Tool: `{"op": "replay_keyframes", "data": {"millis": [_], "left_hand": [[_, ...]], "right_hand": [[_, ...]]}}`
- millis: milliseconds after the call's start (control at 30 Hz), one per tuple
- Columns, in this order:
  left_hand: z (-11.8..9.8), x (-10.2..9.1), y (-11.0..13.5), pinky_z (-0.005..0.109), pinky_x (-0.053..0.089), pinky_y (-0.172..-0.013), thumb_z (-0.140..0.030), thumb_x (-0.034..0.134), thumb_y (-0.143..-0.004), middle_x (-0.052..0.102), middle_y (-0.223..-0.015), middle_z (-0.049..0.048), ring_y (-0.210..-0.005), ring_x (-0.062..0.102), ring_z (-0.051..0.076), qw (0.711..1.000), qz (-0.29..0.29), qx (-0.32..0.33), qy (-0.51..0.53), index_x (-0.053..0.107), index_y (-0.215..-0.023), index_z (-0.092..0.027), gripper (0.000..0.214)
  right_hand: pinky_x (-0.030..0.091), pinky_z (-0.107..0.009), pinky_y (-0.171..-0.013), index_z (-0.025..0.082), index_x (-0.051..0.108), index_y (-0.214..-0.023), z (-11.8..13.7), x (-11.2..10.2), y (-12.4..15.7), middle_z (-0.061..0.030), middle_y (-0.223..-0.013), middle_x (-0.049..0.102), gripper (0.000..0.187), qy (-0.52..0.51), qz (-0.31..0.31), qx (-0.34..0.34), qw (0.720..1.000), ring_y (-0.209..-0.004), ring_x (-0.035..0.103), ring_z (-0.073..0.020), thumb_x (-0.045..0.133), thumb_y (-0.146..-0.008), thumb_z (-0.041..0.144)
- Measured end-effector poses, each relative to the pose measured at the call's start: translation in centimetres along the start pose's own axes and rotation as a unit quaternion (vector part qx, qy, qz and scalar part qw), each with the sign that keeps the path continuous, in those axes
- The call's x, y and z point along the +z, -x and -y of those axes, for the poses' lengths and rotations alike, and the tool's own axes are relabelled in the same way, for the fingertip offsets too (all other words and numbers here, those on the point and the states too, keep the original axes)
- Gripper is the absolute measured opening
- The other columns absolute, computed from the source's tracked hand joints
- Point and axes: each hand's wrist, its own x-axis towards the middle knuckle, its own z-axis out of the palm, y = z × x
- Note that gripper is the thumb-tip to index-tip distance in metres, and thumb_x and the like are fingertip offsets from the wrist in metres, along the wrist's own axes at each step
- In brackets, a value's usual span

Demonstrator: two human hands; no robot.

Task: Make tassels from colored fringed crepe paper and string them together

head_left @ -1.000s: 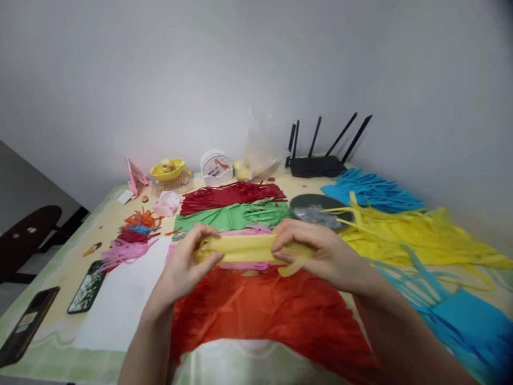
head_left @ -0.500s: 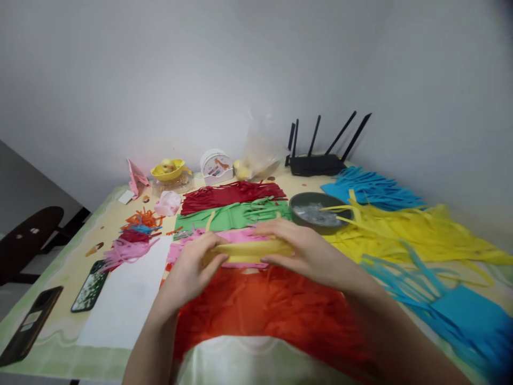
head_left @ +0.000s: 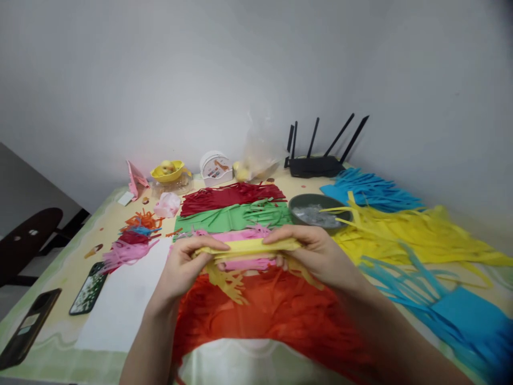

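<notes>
Stretched level between my two hands is a folded strip of yellow fringed paper [head_left: 246,246], its cut strands hanging down below. My left hand [head_left: 182,267] pinches its left end between thumb and fingers. At the other end, my right hand [head_left: 315,256] grips it the same way. Beneath the hands lies orange-red fringed paper [head_left: 248,310] on the table. Just behind the yellow strip is pink fringed paper [head_left: 248,264], partly covered by it. Farther back come green fringed paper [head_left: 224,218] and dark red fringed paper [head_left: 232,197].
A grey bowl [head_left: 298,206] holding clear plastic stands back right, before a black router [head_left: 316,167]. Yellow fringe [head_left: 425,235] and blue fringe [head_left: 468,310] lie to the right. On the left are a white sheet [head_left: 128,299], two phones [head_left: 88,289] and paper scraps [head_left: 130,251].
The yellow paper has turned so its loose strands now dangle below my hands. My left fingers have shifted along its upper edge, and both hands keep hold.
</notes>
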Motion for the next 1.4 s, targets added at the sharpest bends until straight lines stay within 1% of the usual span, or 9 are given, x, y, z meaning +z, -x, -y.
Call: {"op": "replay_keyframes", "data": {"millis": [200, 400, 600, 733, 833, 900, 1067, 1233, 1400], "left_hand": [[0.1, -0.3, -0.1, 0.023, 0.046, -0.059, -0.020, 0.058, -0.085, 0.066, -0.070, 0.0052, -0.066, 0.060, 0.014, 0.997, 0.031, 0.061, -0.018, 0.075, -0.078, -0.018, 0.018], [-0.2, -0.1, 0.0, 0.024, 0.043, -0.064, -0.027, 0.059, -0.084, 0.062, -0.077, 0.0045, -0.072, 0.057, 0.014, 0.994, 0.014, 0.058, -0.088, 0.068, -0.080, -0.015, 0.015], [-0.1, 0.6, 0.1, 0.022, 0.040, -0.064, -0.028, 0.066, -0.081, 0.058, -0.076, 0.0001, -0.070, 0.053, 0.012, 0.976, -0.051, 0.058, -0.202, 0.056, -0.079, -0.017, 0.015], [0.0, 0.8, 0.1, 0.025, 0.043, -0.075, -0.028, 0.062, -0.084, 0.064, -0.103, 0.0062, -0.091, 0.059, 0.018, 0.964, -0.051, 0.055, -0.256, 0.057, -0.111, -0.019, 0.029], [0.2, 0.7, -0.1, 0.027, 0.043, -0.077, -0.028, 0.059, -0.086, 0.067, -0.101, 0.0060, -0.090, 0.060, 0.019, 0.956, -0.033, 0.048, -0.287, 0.062, -0.100, -0.019, 0.018], [0.3, 0.7, -0.2, 0.026, 0.043, -0.074, -0.028, 0.058, -0.086, 0.067, -0.093, 0.0048, -0.085, 0.061, 0.018, 0.957, -0.028, 0.047, -0.284, 0.061, -0.088, -0.018, 0.010], [0.1, 1.0, -0.2, 0.025, 0.048, -0.069, -0.029, 0.058, -0.087, 0.067, -0.078, 0.0028, -0.074, 0.064, 0.016, 0.989, 0.004, 0.009, -0.145, 0.055, -0.082, -0.017, 0.014], [0.2, 1.1, -0.1, 0.024, 0.049, -0.063, -0.029, 0.062, -0.085, 0.068, -0.067, 0.0013, -0.061, 0.064, 0.013, 1.000, -0.009, -0.018, -0.007, 0.061, -0.086, -0.015, 0.013], [1.1, 0.8, -0.2, 0.026, 0.051, -0.064, -0.024, 0.062, -0.084, 0.071, -0.071, 0.0044, -0.065, 0.066, 0.015, 0.998, -0.003, -0.003, 0.066, 0.073, -0.092, -0.016, 0.015]], "right_hand": [[0.050, -0.021, -0.049, 0.017, 0.066, -0.069, -0.2, -0.1, -0.2, -0.0013, -0.061, 0.062, 0.009, -0.021, 0.016, -0.044, 0.999, -0.051, 0.058, -0.0107, 0.064, -0.077, 0.022], [0.048, -0.022, -0.056, 0.017, 0.067, -0.077, 0.2, -0.8, -0.1, -0.0024, -0.070, 0.062, 0.016, 0.112, 0.050, -0.102, 0.987, -0.059, 0.058, -0.0118, 0.052, -0.079, 0.012], [0.047, -0.025, -0.065, 0.017, 0.067, -0.084, 1.3, -1.2, 0.3, -0.0051, -0.077, 0.066, 0.018, 0.256, 0.081, -0.195, 0.943, -0.072, 0.062, -0.0155, 0.050, -0.084, 0.020], [0.047, -0.023, -0.065, 0.018, 0.064, -0.084, 1.3, -0.8, 0.6, -0.0041, -0.077, 0.068, 0.013, 0.323, 0.035, -0.169, 0.930, -0.069, 0.063, -0.0150, 0.054, -0.088, 0.026], [0.050, -0.026, -0.073, 0.020, 0.061, -0.107, 1.1, -0.5, 0.7, -0.0073, -0.100, 0.070, 0.021, 0.364, -0.015, -0.136, 0.921, -0.085, 0.066, -0.0187, 0.055, -0.088, 0.026], [0.050, -0.028, -0.076, 0.021, 0.062, -0.109, 1.0, -0.5, 0.7, -0.0070, -0.104, 0.070, 0.023, 0.376, -0.024, -0.118, 0.919, -0.089, 0.066, -0.0203, 0.056, -0.087, 0.027], [0.048, -0.023, -0.057, 0.018, 0.063, -0.078, 1.0, -0.4, 0.7, -0.0025, -0.071, 0.066, 0.018, 0.324, -0.041, -0.098, 0.940, -0.064, 0.062, -0.0150, 0.057, -0.087, 0.032], [0.053, -0.022, -0.055, 0.017, 0.067, -0.086, 0.5, 0.1, 0.8, -0.0027, -0.069, 0.067, 0.015, 0.148, -0.045, -0.079, 0.985, -0.059, 0.064, -0.0135, 0.059, -0.087, 0.030], [0.055, -0.023, -0.058, 0.019, 0.074, -0.091, -0.1, 0.0, 0.6, -0.0040, -0.072, 0.071, 0.014, 0.063, -0.035, -0.101, 0.992, -0.063, 0.066, -0.0137, 0.062, -0.085, 0.022]]}}
